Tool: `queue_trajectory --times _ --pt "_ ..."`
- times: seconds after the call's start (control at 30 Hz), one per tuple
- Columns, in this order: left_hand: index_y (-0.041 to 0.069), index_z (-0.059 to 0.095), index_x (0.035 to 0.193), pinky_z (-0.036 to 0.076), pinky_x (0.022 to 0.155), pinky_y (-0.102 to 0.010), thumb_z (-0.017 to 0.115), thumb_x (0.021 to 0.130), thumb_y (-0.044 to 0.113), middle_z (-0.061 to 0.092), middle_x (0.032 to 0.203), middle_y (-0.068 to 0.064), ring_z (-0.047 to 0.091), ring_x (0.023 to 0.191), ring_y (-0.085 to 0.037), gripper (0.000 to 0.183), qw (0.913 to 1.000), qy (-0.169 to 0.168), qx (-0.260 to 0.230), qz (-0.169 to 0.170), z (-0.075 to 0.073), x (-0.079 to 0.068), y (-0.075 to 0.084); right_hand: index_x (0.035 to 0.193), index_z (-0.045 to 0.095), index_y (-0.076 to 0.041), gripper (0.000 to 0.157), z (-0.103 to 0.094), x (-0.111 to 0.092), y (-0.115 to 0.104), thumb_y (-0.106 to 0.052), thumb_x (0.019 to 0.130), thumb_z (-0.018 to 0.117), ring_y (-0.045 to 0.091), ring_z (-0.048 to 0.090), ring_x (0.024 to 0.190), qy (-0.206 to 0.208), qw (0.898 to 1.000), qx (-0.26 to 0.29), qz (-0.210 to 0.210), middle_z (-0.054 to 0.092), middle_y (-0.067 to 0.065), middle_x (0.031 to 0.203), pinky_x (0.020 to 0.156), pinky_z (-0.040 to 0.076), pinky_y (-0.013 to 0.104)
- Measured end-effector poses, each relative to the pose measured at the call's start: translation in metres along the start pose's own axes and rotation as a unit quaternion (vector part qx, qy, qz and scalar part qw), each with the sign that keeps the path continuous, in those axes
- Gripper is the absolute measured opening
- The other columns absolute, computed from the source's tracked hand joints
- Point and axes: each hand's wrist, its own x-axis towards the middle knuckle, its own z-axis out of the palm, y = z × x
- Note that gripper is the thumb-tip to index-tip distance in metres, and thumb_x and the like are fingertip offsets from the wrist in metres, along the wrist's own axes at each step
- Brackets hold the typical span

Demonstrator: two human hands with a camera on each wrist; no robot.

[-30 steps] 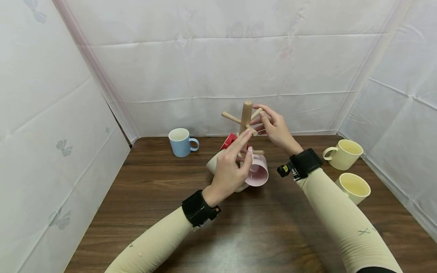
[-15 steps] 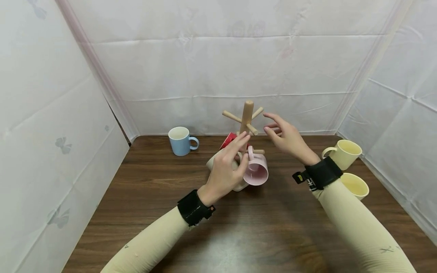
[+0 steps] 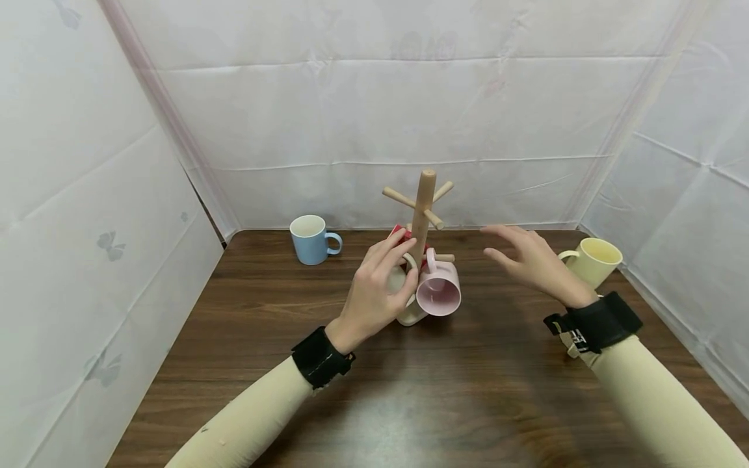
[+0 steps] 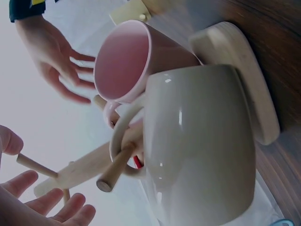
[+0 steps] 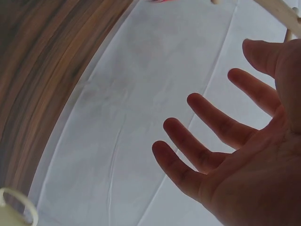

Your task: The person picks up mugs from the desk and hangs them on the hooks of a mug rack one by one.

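A wooden mug tree point(image 3: 421, 214) stands on the table with a pink mug point(image 3: 439, 296) hanging at its front right. A cream mug point(image 4: 197, 146) hangs with its handle over a lower peg point(image 4: 113, 172), beside the pink one. Part of a red mug point(image 3: 396, 230) shows behind the post. My left hand point(image 3: 374, 286) is in front of the cream mug in the head view, thumb and fingers apart; its fingertips show free of the mug in the left wrist view. My right hand point(image 3: 535, 260) hovers to the right of the tree, fingers spread and holding nothing.
A blue mug point(image 3: 310, 240) stands at the back left of the wooden table point(image 3: 246, 364). One yellow mug point(image 3: 593, 260) is at the right; another is mostly hidden behind my right wrist. Bare upper pegs point(image 3: 398, 197) stick out from the post. White sheets point(image 3: 363, 117) enclose the table.
My right hand has let go of the upper peg area and moved right and down towards the yellow mugs. My left hand has shifted slightly left and lower. The hanging mugs stay put.
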Motion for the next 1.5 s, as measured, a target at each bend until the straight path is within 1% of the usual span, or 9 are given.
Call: queue_trajectory --times 0.2,0.47,0.63,0.8,0.93,1.07,1.27,1.37,1.5 --pt "0.006 0.054 0.127 0.037 0.099 -0.039 0.06 0.084 0.02 0.044 0.138 -0.011 0.04 0.123 -0.027 0.046 0.9998 -0.008 0.014 -0.007 -0.005 -0.008 -0.007 0.123 0.058 -0.011 0.039 -0.008 -0.023 0.008 -0.021 0.085 0.066 0.034 0.053 0.104 -0.003 1.0 -0.02 0.003 0.06 0.016 0.115 0.085 0.038 0.056" --pt "0.009 0.054 0.129 0.037 0.099 -0.042 0.061 0.084 0.023 0.042 0.14 -0.009 0.038 0.124 -0.026 0.048 0.9991 -0.023 0.022 -0.027 -0.014 -0.02 -0.014 0.122 0.057 -0.008 0.041 -0.02 -0.057 0.019 -0.024 0.086 0.066 0.035 0.05 0.108 -0.043 0.998 -0.041 0.035 0.058 0.017 0.117 0.084 0.04 0.056" --pt "0.011 0.054 0.129 0.038 0.098 -0.044 0.061 0.084 0.024 0.042 0.139 -0.01 0.038 0.124 -0.026 0.047 0.9986 -0.024 0.03 -0.036 -0.019 -0.025 -0.02 0.122 0.057 -0.007 0.041 -0.023 -0.073 0.026 -0.027 0.087 0.065 0.036 0.05 0.105 -0.064 0.995 -0.058 0.047 0.058 0.018 0.112 0.081 0.042 0.055" --pt "0.011 0.056 0.127 0.039 0.097 -0.045 0.061 0.084 0.023 0.042 0.14 -0.008 0.038 0.124 -0.025 0.044 0.9982 -0.022 0.037 -0.042 -0.026 -0.028 -0.025 0.119 0.059 -0.01 0.039 -0.025 -0.086 0.033 -0.029 0.085 0.066 0.034 0.054 0.097 -0.075 0.992 -0.082 0.051 0.058 0.017 0.109 0.07 0.046 0.052" --pt "0.011 0.057 0.125 0.041 0.094 -0.046 0.061 0.083 0.021 0.042 0.139 -0.008 0.04 0.123 -0.026 0.043 0.9981 -0.017 0.039 -0.044 -0.029 -0.03 -0.03 0.117 0.06 -0.01 0.039 -0.025 -0.094 0.04 -0.03 0.084 0.067 0.033 0.057 0.09 -0.08 0.991 -0.095 0.057 0.058 0.021 0.11 0.065 0.047 0.049" --pt "0.014 0.057 0.126 0.042 0.093 -0.046 0.061 0.084 0.022 0.043 0.139 -0.007 0.04 0.123 -0.026 0.043 0.9975 -0.022 0.044 -0.051 -0.032 -0.036 -0.033 0.117 0.06 -0.009 0.042 -0.025 -0.104 0.043 -0.035 0.084 0.066 0.032 0.058 0.084 -0.107 0.986 -0.098 0.085 0.057 0.024 0.111 0.064 0.047 0.047" --pt "0.016 0.057 0.126 0.038 0.097 -0.046 0.06 0.085 0.023 0.044 0.138 -0.007 0.039 0.123 -0.028 0.041 0.9965 -0.024 0.053 -0.06 -0.037 -0.044 -0.038 0.119 0.058 -0.006 0.051 -0.027 -0.114 0.044 -0.043 0.085 0.063 0.047 0.051 0.1 -0.138 0.975 -0.103 0.139 0.055 0.028 0.114 0.075 0.044 0.06" --pt "0.015 0.057 0.125 0.036 0.099 -0.048 0.06 0.085 0.023 0.044 0.138 -0.007 0.039 0.124 -0.029 0.041 0.9965 -0.022 0.055 -0.058 -0.04 -0.044 -0.039 0.12 0.058 -0.005 0.053 -0.027 -0.117 0.046 -0.045 0.086 0.061 0.048 0.049 0.102 -0.146 0.971 -0.104 0.158 0.054 0.029 0.115 0.076 0.043 0.062" --pt "0.013 0.058 0.124 0.035 0.099 -0.048 0.06 0.085 0.022 0.044 0.138 -0.008 0.038 0.124 -0.029 0.04 0.9967 -0.021 0.055 -0.055 -0.042 -0.043 -0.042 0.121 0.056 -0.004 0.057 -0.028 -0.119 0.048 -0.049 0.087 0.058 0.049 0.049 0.1 -0.156 0.967 -0.109 0.172 0.053 0.031 0.116 0.073 0.045 0.061"
